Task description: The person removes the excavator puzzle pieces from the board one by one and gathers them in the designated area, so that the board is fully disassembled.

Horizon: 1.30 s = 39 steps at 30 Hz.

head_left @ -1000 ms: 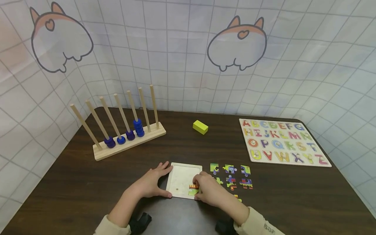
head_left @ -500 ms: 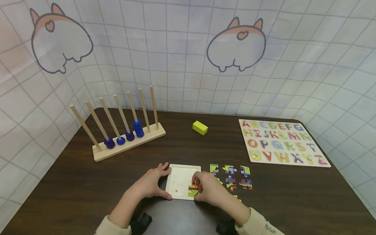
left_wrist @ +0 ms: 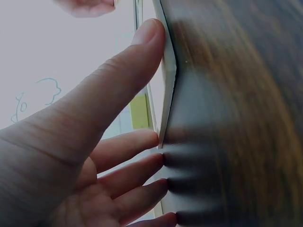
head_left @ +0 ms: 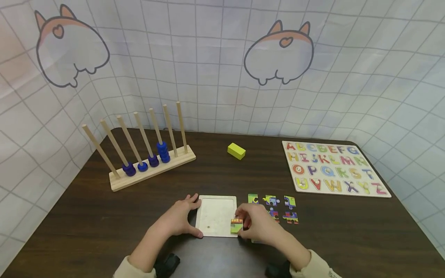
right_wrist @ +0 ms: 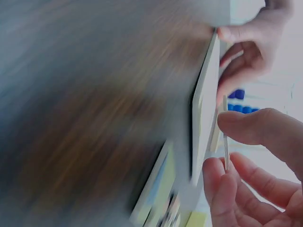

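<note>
A shallow pale wooden puzzle tray (head_left: 215,212) lies before me. My left hand (head_left: 179,218) is spread along its left side; in the left wrist view the thumb (left_wrist: 150,35) and index fingertip touch the tray's edge, while the other fingertips rest on the table. Between thumb and fingers, my right hand (head_left: 260,224) pinches a puzzle piece (head_left: 236,227), green with a red-orange band, over the tray's lower right edge. The right wrist view shows that piece (right_wrist: 226,153) edge-on, apart from the tray. Several loose puzzle pieces (head_left: 290,217) lie right of the tray, some hidden behind my right hand.
A wooden peg stand (head_left: 153,168) with blue and purple rings stands at the back left. A yellow block (head_left: 236,151) lies at the back middle. On the right is an alphabet board (head_left: 335,170). A gridded cloth (head_left: 208,77) hangs behind the dark table (head_left: 87,227).
My right hand has moved right, lifting the green puzzle piece away from the tray's lower right corner. My left hand stays at the tray's left side.
</note>
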{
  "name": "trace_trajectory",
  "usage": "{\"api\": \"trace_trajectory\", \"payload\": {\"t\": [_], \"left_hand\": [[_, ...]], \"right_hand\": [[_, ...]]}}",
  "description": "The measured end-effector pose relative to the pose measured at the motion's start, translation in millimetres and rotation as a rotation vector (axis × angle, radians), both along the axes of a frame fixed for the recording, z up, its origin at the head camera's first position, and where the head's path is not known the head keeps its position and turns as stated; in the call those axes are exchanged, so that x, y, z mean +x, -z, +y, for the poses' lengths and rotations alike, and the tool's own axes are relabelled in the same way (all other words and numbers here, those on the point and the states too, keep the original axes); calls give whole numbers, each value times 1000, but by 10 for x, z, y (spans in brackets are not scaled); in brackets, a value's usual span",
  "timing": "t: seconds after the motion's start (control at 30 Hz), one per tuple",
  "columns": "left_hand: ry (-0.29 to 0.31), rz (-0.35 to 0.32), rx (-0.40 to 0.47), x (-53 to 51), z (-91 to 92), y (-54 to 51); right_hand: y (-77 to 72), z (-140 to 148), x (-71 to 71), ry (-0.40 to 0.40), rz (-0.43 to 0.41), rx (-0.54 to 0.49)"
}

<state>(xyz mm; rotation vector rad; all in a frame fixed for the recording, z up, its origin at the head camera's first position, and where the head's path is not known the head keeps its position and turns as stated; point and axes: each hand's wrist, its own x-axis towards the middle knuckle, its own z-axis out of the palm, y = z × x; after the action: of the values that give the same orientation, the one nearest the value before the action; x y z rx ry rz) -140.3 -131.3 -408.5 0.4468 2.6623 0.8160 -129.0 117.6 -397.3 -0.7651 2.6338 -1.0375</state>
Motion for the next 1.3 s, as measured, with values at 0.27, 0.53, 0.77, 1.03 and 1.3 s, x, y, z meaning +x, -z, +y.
{"api": "trace_trajectory", "payload": {"t": [0.27,0.53,0.77,1.03,1.3], "left_hand": [[8,11,-3,6,-10,1],[6,21,-10,1,-17,23],[19,27,-2,-1,-23,35],[20,30,-2,2,-33,40],[25,34,2,3,-33,47]], "right_hand": [[-11,361,50,40,3,-38],[-29,638,82,83,61,-16],[9,884,163,110,76,-16],[55,1144,240,171,53,38],[100,1299,269,181,41,93]]}}
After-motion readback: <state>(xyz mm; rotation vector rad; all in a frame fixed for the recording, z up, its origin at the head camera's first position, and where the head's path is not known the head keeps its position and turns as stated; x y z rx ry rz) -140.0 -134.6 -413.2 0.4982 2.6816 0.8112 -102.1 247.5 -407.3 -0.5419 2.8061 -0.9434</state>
